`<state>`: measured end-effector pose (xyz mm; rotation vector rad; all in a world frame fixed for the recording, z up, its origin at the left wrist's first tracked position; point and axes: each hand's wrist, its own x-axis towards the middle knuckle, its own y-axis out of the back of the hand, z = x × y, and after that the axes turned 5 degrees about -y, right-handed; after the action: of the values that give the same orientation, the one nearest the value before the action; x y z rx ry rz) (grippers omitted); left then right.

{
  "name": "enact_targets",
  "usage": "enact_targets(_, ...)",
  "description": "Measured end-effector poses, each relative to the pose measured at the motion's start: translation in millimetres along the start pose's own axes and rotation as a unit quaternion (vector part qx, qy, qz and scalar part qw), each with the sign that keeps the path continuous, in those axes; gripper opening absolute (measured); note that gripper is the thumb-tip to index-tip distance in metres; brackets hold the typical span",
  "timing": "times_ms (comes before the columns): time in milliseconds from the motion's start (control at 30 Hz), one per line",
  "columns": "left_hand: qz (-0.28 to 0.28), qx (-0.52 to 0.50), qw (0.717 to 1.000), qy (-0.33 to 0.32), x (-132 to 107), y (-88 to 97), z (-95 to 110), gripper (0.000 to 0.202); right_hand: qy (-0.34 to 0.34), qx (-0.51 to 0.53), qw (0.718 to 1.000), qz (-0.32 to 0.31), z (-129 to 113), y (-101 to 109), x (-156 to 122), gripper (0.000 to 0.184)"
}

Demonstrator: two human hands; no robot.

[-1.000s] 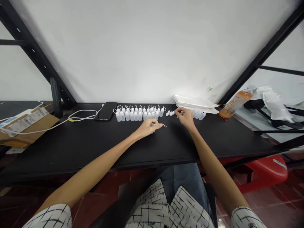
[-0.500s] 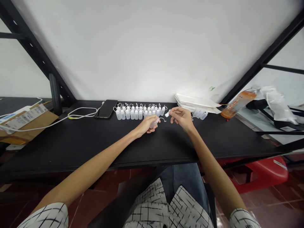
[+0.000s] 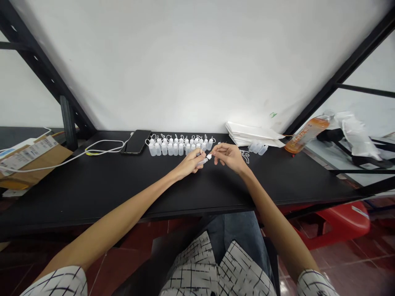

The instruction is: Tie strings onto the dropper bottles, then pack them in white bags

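Note:
My left hand (image 3: pixel 189 163) grips a small translucent plastic squeeze bottle (image 3: pixel 202 162) lying on its side, its neck pointing right. My right hand (image 3: pixel 228 157) pinches a small white nozzle cap (image 3: pixel 209 156) in its fingertips, right at the bottle's neck. The two hands nearly meet above the black table top (image 3: pixel 92 193). Just behind them stands a tight group of several upright bottles (image 3: pixel 173 149) with thin white loops at their tops. A white looped cord (image 3: pixel 245 155) lies right of my right hand.
Several more bottles (image 3: pixel 257 148) stand by a stack of white paper sheets (image 3: pixel 254 137). A black phone (image 3: pixel 135 141) on a white cable (image 3: pixel 105 148) lies left of the group. An orange drink bottle (image 3: pixel 307 133) lies at the table's right end, and a cardboard parcel (image 3: pixel 27 158) sits at the left.
My hands have come closer together. The right hand has moved left, bringing the white cap to the neck of the bottle in my left hand.

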<state>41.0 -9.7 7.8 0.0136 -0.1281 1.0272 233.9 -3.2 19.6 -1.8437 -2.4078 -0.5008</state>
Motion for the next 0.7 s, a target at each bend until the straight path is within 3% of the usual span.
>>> enact_targets(333,0.037,0.007,0.999,-0.017,0.5,-3.8,-2.2,0.034,-0.007,0.01,1.0,-0.013,-4.3,-0.8,-3.8,0.031)
enact_targets(700,0.088,0.055,0.994,-0.039,0.8,-1.9,-5.2,0.029,-0.046,0.072,0.995,-0.06,-5.2,-7.8,-6.4,0.032)
